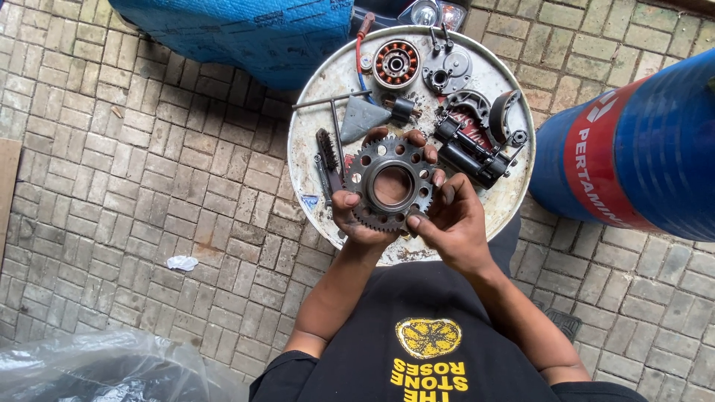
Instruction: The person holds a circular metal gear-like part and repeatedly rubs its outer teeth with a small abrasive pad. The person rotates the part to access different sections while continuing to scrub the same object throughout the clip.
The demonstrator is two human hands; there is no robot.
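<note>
While above brick paving (134,186), round drum top (313,171), strewn parts (462,119).

Grey sprocket (390,183); blue-red drum (633,149); tray (313,149) seemingly off-white.

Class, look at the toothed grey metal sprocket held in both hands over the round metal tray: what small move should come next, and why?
Probably turn the toothed grey metal sprocket a little. The left hand cups it from beneath while the right hand pinches its lower rim, so a short turn would bring the next teeth round. The round metal tray lies below.
</note>
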